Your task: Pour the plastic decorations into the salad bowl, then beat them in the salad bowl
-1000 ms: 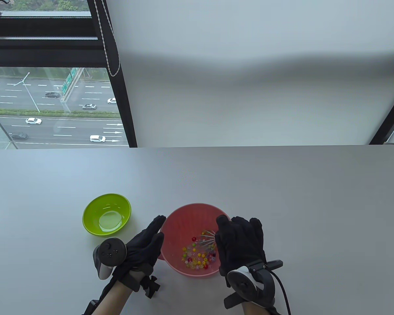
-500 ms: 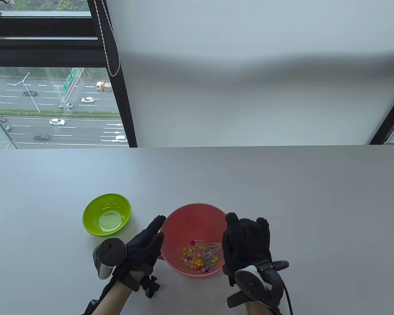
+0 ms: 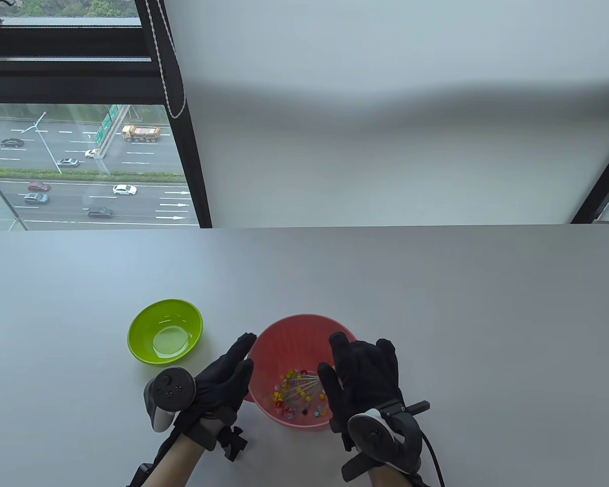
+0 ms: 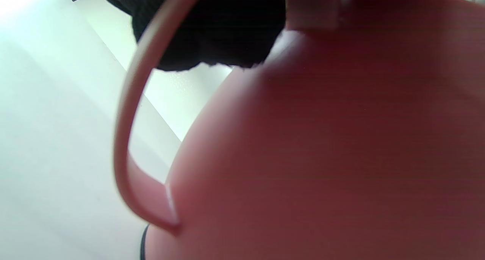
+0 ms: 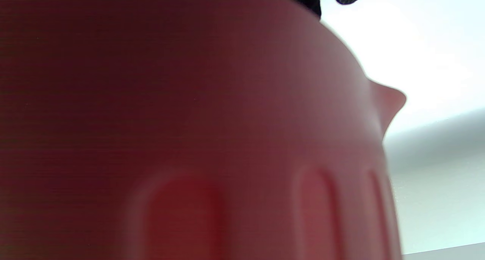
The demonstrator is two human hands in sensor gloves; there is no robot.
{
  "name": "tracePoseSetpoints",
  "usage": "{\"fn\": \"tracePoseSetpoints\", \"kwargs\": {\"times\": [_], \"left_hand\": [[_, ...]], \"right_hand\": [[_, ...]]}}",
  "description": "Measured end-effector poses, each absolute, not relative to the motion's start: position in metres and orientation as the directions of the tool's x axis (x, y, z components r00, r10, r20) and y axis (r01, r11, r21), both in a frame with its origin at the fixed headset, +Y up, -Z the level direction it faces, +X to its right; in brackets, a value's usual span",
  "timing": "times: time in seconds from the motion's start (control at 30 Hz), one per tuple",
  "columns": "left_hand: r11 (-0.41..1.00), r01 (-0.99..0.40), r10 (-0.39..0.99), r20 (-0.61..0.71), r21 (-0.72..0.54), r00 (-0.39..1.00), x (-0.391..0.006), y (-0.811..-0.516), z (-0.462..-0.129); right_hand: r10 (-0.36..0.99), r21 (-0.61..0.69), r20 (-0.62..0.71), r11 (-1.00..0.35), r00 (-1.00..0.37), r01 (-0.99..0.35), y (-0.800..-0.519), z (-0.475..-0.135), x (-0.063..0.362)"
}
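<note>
Table view: the right hand (image 3: 365, 378) grips a whisk (image 3: 304, 384) among beads (image 3: 292, 395) in the red bowl (image 3: 289, 337). The left hand (image 3: 223, 378), fingers straight, presses the bowl's left wall. No writing is readable.

A salmon-pink salad bowl (image 3: 294, 335) holds yellow, red, green and clear plastic decorations (image 3: 297, 398) and a silver wire whisk (image 3: 302, 386). Black-gloved hands flank it. A lime-green bowl (image 3: 165, 331) stands on the pale grey bench (image 3: 436, 304).

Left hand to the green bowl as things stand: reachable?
Probably yes. The left hand rests against the pink bowl's left side, and the green bowl sits just beyond it to the left, with only bare table between.
</note>
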State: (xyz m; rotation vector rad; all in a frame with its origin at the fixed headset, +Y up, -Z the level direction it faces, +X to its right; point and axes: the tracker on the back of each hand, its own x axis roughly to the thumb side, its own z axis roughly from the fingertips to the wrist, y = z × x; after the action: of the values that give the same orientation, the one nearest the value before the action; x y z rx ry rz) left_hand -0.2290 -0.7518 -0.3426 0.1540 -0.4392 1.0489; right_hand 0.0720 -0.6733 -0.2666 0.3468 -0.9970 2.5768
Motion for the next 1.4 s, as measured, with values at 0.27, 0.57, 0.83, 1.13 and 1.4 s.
{"fn": "tracePoseSetpoints", "kwargs": {"times": [0.27,0.57,0.83,1.13,1.4], "left_hand": [[0.497,-0.864,0.803,0.422,-0.083,0.422,-0.229,-0.752,-0.343],[0.497,-0.864,0.803,0.422,-0.083,0.421,-0.229,-0.752,-0.343],[0.497,-0.864,0.803,0.422,-0.083,0.421,-0.229,-0.752,-0.343],[0.497,-0.864,0.803,0.422,-0.083,0.421,-0.229,-0.752,-0.343],[0.497,-0.864,0.803,0.421,-0.083,0.422,-0.229,-0.752,-0.343]], "right_hand": [[0.143,-0.654,0.332,-0.677,-0.932,-0.337,-0.675,-0.264,0.066],[0.116,-0.681,0.305,-0.667,-0.945,-0.302,-0.671,-0.263,0.071],[0.155,-0.701,0.298,-0.634,-0.942,-0.326,-0.665,-0.260,0.080],[0.259,-0.678,0.310,-0.614,-0.915,-0.404,-0.662,-0.259,0.084],[0.294,-0.614,0.318,-0.661,-0.901,-0.432,-0.670,-0.264,0.072]]}}
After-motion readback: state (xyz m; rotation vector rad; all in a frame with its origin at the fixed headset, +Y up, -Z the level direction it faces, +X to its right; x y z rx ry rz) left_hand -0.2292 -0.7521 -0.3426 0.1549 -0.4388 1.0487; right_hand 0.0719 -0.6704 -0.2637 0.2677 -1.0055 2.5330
